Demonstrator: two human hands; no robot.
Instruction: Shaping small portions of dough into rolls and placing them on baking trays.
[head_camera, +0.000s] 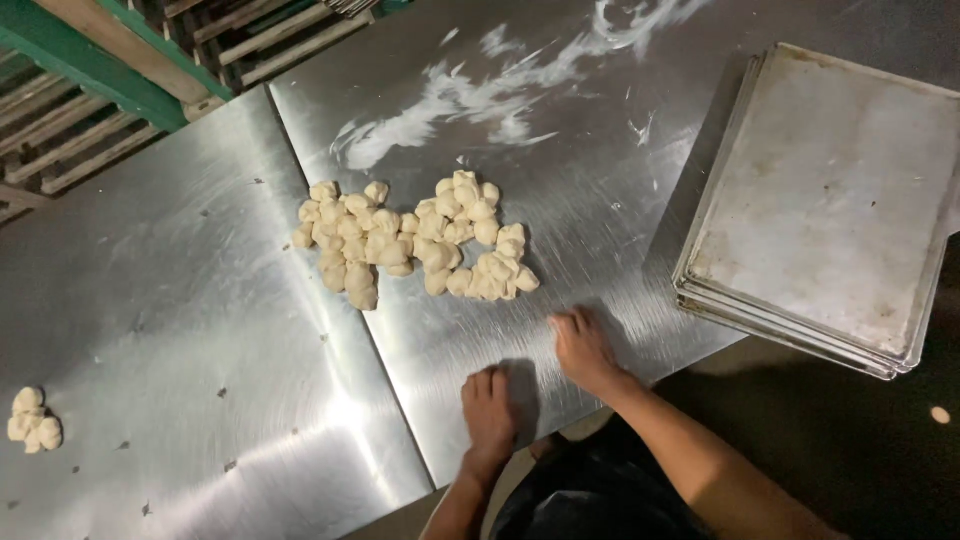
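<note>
Dough pieces (415, 240), small, pale and roughly rounded, heaped in a loose cluster on the steel table (180, 300), astride the seam between two table sheets. Cluster lies ahead of both hands and slightly to their left, long axis running left to right across the table. Right hand (585, 350) is the nearer, just short of the cluster's right end; left hand (490, 405) sits closer to the table's near edge, farther from the heap. Both hands rest palm down, cupped, fingers curled against the steel; whether either covers a piece of dough cannot be told. Second, smaller clump of dough (33, 420) sits well apart at far left. Flour smears (500, 95) streak the table beyond the cluster. Stack of bare metal baking trays (830, 210) stands at right, overhanging the table edge. Wooden rack with green frame (110, 80) at upper left. No packages, labels or signs visible.
</note>
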